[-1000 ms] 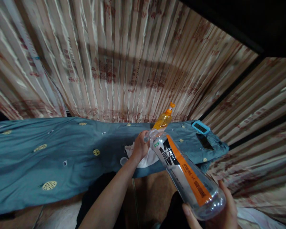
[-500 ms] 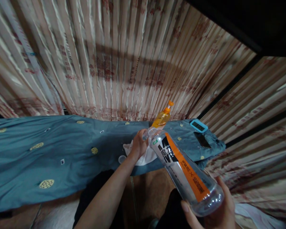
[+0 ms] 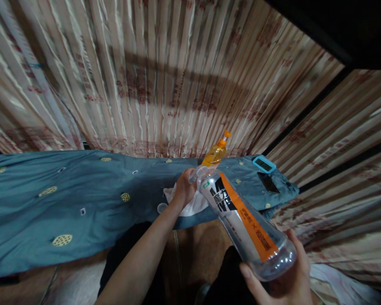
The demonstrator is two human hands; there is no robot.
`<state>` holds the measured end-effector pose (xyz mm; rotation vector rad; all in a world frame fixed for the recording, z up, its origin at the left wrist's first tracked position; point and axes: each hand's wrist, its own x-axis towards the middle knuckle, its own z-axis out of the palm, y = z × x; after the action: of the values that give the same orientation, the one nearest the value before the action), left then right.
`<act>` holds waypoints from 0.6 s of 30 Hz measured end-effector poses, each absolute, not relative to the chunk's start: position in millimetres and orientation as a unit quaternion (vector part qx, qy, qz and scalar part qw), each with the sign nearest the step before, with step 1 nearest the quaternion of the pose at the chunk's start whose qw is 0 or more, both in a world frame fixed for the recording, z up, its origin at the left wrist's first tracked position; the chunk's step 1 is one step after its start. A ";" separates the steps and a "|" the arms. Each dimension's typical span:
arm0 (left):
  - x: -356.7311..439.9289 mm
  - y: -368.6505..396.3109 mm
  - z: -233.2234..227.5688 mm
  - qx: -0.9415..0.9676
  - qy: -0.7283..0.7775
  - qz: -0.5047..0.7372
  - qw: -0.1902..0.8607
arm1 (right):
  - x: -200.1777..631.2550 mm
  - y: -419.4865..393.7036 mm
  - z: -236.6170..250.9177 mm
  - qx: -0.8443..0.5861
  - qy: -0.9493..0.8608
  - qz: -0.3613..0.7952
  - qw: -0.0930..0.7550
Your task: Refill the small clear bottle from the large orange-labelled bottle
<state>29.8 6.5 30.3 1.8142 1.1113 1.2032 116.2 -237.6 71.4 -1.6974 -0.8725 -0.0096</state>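
Observation:
A large clear plastic bottle (image 3: 241, 220) with a white, black and orange label lies tilted in the air, its neck pointing away and to the left. My right hand (image 3: 282, 275) is closed around its base. My left hand (image 3: 186, 186) is closed on a small clear plastic container (image 3: 193, 175) at the bottle's mouth; the fingers hide most of it. Beneath my left hand, a white cloth (image 3: 193, 205) rests on the teal bedcover. Just left of that wrist is a small round clear cap or cup (image 3: 161, 207).
An orange pump bottle (image 3: 215, 154) stands behind the clear bottle's neck. A blue-framed digital clock (image 3: 264, 164) and a dark phone (image 3: 268, 183) lie on the right of the teal patterned cover (image 3: 92, 199). Pleated curtains (image 3: 165, 84) rise behind and to the right.
The view has shifted slightly, so the things on the cover sit a little higher. Both hands keep their grip, and the bottle stays tilted in nearly the same pose.

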 end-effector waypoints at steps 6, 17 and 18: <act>27.8 6.3 31.8 0.704 0.421 0.461 0.340 | 112.3 -237.6 75.8 -0.728 -0.374 -0.006 0.575; 26.8 5.8 34.5 0.696 0.423 0.459 0.354 | 109.6 -236.4 80.9 -0.741 -0.366 0.000 0.563; 27.1 5.9 34.5 0.695 0.423 0.459 0.357 | 109.1 -236.2 81.0 -0.742 -0.364 -0.001 0.563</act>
<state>27.1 5.9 34.5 1.7955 1.0910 1.1853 109.1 -236.2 81.0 -1.7459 -0.8574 -0.0013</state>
